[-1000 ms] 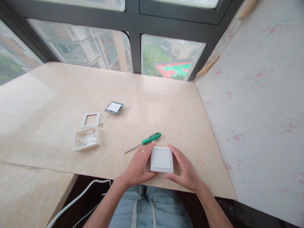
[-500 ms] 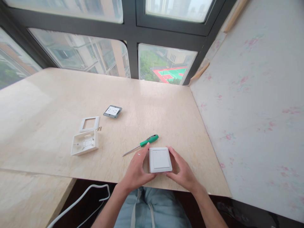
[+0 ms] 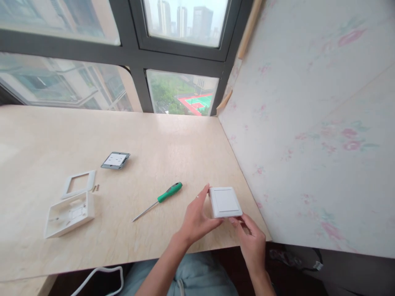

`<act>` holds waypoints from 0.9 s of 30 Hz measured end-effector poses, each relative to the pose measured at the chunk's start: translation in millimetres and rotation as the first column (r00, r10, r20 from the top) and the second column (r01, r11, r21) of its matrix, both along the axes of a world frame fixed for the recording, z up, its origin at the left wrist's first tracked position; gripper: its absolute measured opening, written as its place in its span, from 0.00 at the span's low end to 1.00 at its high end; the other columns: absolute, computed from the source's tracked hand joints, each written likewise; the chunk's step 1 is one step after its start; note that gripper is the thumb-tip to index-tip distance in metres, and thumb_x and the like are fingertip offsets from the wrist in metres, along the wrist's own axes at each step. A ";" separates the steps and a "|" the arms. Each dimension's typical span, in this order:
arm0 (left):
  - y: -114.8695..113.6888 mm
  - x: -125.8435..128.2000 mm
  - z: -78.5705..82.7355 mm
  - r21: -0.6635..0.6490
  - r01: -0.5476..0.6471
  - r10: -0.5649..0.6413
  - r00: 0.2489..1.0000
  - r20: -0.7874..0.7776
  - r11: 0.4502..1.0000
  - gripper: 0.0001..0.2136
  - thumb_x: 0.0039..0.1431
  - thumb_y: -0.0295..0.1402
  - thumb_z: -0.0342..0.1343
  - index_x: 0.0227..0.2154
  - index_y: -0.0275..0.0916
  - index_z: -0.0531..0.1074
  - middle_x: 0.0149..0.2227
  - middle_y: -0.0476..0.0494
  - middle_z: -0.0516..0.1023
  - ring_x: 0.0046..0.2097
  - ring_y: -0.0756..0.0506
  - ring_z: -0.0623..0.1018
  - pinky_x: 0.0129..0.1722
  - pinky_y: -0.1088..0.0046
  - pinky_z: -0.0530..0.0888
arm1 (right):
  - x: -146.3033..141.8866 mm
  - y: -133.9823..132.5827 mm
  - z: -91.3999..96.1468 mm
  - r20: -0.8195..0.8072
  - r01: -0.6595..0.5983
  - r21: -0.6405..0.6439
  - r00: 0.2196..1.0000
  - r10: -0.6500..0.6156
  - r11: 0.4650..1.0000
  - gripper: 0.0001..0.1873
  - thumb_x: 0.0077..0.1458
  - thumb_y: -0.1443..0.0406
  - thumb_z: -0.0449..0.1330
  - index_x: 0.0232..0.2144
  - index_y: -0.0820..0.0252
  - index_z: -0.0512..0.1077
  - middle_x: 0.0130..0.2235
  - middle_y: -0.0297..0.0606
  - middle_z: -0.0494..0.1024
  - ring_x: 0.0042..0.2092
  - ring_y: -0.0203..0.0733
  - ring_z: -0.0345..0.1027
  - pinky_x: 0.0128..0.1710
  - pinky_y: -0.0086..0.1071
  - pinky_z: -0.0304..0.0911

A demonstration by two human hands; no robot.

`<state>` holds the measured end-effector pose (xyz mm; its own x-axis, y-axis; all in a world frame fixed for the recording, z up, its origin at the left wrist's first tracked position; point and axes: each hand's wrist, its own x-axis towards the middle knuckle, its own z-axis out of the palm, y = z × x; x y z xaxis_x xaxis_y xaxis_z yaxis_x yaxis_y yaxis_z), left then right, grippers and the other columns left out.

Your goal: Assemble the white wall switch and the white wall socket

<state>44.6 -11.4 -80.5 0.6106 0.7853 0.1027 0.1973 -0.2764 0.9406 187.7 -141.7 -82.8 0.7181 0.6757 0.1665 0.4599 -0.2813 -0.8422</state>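
The step in hand looks like steadying and turning the white switch (image 3: 226,202) near the right end of the counter (image 3: 173,160): the left hand (image 3: 197,217) is clamped on its left side, thumb along the near edge and a finger at the far left corner, and the right hand (image 3: 252,238) has thumb and fingers closed on the near right corner. Whether its underside touches the counter, I cannot tell. The next move seems to call for an even hold from both sides. Leftmost on the counter sits an open white box (image 3: 72,226), then a hollow white frame (image 3: 91,181) just behind it, two small screws (image 3: 96,188), a face-up socket insert (image 3: 115,160) and a green-handled screwdriver (image 3: 168,193), its tip pointing left. A white cable (image 3: 106,269) loops below the near edge. Dark window frames (image 3: 132,53) stand behind; at right, a flower-patterned wall (image 3: 296,102) meets the counter.
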 end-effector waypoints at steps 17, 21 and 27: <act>5.8 113.0 -5.1 0.089 0.147 -0.127 0.971 -0.201 0.985 0.48 0.48 0.37 0.68 0.68 0.36 0.48 0.68 0.28 0.61 0.70 0.30 0.58 0.68 0.42 0.56 | 52.8 4.3 9.5 -0.242 0.075 -0.386 0.954 -0.180 0.919 0.36 0.60 0.49 0.52 0.62 0.67 0.65 0.29 0.41 0.83 0.20 0.41 0.72 0.19 0.31 0.64; 7.8 118.9 -9.6 0.126 0.121 -0.092 0.972 -0.217 0.985 0.47 0.48 0.37 0.68 0.68 0.36 0.49 0.68 0.28 0.62 0.70 0.30 0.59 0.69 0.42 0.55 | 50.0 -2.4 4.7 -0.234 0.095 -0.356 0.954 -0.186 0.930 0.40 0.59 0.48 0.54 0.65 0.69 0.62 0.30 0.41 0.84 0.22 0.41 0.74 0.20 0.31 0.66; 6.1 125.3 -12.0 0.189 0.112 -0.073 0.977 -0.201 0.976 0.48 0.47 0.38 0.68 0.68 0.34 0.48 0.65 0.27 0.66 0.68 0.31 0.63 0.70 0.44 0.51 | 48.9 -5.7 -4.1 -0.120 0.095 -0.278 0.984 -0.133 0.956 0.32 0.59 0.49 0.55 0.54 0.67 0.76 0.29 0.42 0.84 0.21 0.42 0.72 0.23 0.33 0.68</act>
